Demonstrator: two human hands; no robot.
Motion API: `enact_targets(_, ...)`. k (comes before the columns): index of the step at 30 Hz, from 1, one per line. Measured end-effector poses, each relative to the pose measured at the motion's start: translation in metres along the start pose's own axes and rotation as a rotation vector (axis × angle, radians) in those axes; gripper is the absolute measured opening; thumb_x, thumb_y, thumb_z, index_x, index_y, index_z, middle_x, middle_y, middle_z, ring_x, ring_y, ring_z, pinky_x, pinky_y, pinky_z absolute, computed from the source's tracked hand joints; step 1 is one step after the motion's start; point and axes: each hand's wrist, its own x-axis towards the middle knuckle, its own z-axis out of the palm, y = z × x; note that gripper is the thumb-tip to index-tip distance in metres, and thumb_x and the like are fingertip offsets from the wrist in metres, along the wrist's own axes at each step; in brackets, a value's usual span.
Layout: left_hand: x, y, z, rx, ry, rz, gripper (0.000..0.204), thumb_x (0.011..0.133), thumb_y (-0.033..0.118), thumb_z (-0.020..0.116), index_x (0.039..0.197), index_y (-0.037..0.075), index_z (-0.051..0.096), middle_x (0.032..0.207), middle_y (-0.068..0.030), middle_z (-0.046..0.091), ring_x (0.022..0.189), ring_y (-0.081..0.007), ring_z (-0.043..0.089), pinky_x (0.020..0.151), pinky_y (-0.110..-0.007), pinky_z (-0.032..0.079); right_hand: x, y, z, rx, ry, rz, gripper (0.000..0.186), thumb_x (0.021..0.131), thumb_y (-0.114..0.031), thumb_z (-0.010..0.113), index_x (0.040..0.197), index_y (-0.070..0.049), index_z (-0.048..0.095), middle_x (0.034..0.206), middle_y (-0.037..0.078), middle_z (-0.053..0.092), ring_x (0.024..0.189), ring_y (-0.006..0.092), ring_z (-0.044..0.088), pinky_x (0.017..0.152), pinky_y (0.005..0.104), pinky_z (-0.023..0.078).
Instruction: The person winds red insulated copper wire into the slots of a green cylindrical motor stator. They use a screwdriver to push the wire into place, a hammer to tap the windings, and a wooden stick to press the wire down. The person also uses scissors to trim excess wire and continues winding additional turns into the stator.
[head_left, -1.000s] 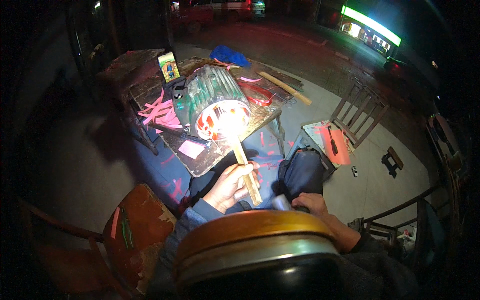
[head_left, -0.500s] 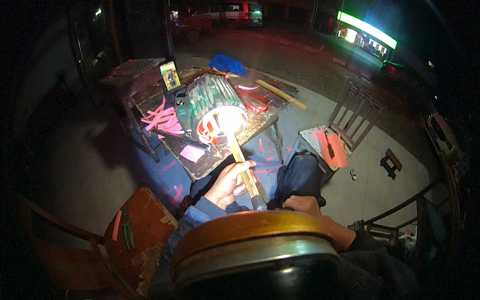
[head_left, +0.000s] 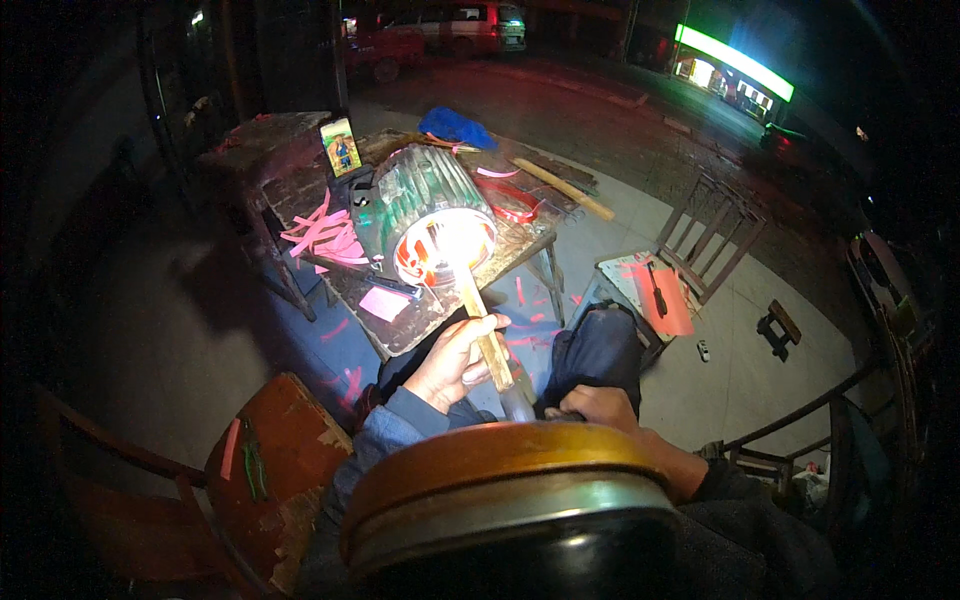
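Note:
On a low worn table (head_left: 420, 325) lies a motor housing (head_left: 425, 185) with green-grey fins. Its round open end, with red and white lining, faces me under glaring light. My left hand (head_left: 455, 362) is closed around a wooden stick (head_left: 490, 350), whose far end reaches the bright opening; the glare hides its tip. Close to the stick's near end is a blurred grey hammer head (head_left: 517, 404). My right hand (head_left: 602, 407) is closed beside it, seemingly on the hammer's handle, which is mostly hidden.
Pink strips (head_left: 328, 238), a pink sheet (head_left: 384, 303), a propped phone (head_left: 341, 148) and a blue cloth (head_left: 457, 128) lie around the housing. A screwdriver (head_left: 658, 290) rests on a right-hand chair, green-handled pliers (head_left: 254, 462) on a left one. A round orange rim (head_left: 500, 447) blocks the lower view.
The hammer head has shifted from against the stick's near end to slightly apart, now blurred. My right hand has moved slightly left and up; my left hand keeps its grip.

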Motion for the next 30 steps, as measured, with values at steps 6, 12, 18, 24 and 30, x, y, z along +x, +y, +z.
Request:
enact_targets(6,-0.003,0.004,0.013,0.076,0.014,-0.002,0.038,0.106,0.030,0.069,0.129,0.000,0.064,0.084,-0.0106,0.070,0.042,-0.0066,0.040,0.039,-0.025,0.028,0.000,0.003,0.001,0.019,-0.047,0.018,0.044,0.063,-0.012,0.094,0.099,-0.011,0.068,0.086,0.009,0.065,0.078,0.0331,0.071,0.067,0.0454,0.057)
enact_targets(12,-0.027,-0.011,0.029,0.127,-0.007,-0.004,0.038,0.107,0.030,0.068,0.131,0.001,0.063,0.085,-0.0083,0.070,0.045,-0.0058,0.042,0.040,-0.023,0.028,-0.001,0.000,-0.003,0.084,0.021,-0.094,0.040,0.065,-0.012,0.093,0.095,-0.011,0.067,0.087,0.007,0.066,0.076,0.0317,0.071,0.065,0.0438,0.056)
enact_targets(18,-0.027,-0.009,0.027,0.133,-0.012,0.038,0.040,0.107,0.030,0.068,0.132,0.000,0.063,0.086,-0.0078,0.070,0.045,-0.0059,0.043,0.040,-0.023,0.029,0.000,-0.005,-0.005,0.057,-0.033,-0.135,0.038,0.065,-0.011,0.092,0.094,-0.011,0.066,0.087,0.007,0.066,0.078,0.0311,0.071,0.067,0.0429,0.056)
enact_targets(24,-0.013,0.007,0.017,0.074,-0.002,0.058,0.047,0.105,0.033,0.070,0.137,-0.001,0.063,0.086,-0.0108,0.070,0.042,-0.0071,0.040,0.040,-0.026,0.031,0.001,-0.005,-0.005,0.092,-0.042,-0.118,0.037,0.068,-0.012,0.092,0.094,-0.011,0.066,0.084,0.007,0.064,0.075,0.0307,0.070,0.066,0.0425,0.056)
enact_targets(30,-0.002,0.008,0.008,-0.086,-0.054,0.001,0.039,0.107,0.031,0.065,0.130,0.000,0.067,0.085,-0.0132,0.071,0.041,-0.0080,0.039,0.044,-0.027,0.037,0.005,-0.008,-0.004,0.121,-0.003,-0.128,0.032,0.073,-0.015,0.092,0.091,-0.011,0.066,0.081,0.007,0.063,0.071,0.0298,0.069,0.063,0.0414,0.054)
